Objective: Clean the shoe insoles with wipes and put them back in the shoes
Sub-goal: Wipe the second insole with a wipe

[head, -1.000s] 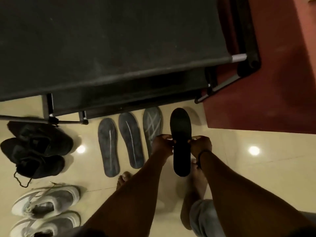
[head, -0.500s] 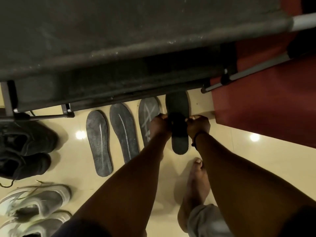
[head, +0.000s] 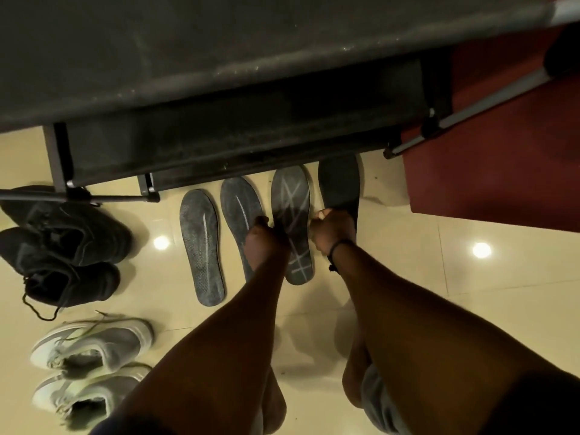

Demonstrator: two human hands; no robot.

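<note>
Change: black insole (head: 340, 183) was up in both hands a second ago, now it's flat on the floor (head: 439, 277) at the right end of the insole row, toe tucked under the rack (head: 219, 89).
Left hand (head: 266, 238): moved off the black insole, now over the crossed insole (head: 293, 221) next to it, fingers curled down; can't tell if it's actually gripping anything.
Right hand (head: 332, 230): fingers curled on the near part of the black insole, looks like it's still pinching the edge.
Other insoles: two grey ones (head: 202, 246) (head: 241, 208) left of the crossed one, all lying side by side.
Shoes: black pair (head: 66, 243) and grey pair (head: 91, 343) well left of the row.
Room: glossy cream tile floor, red rug (head: 502, 152) right of the rack.
</note>
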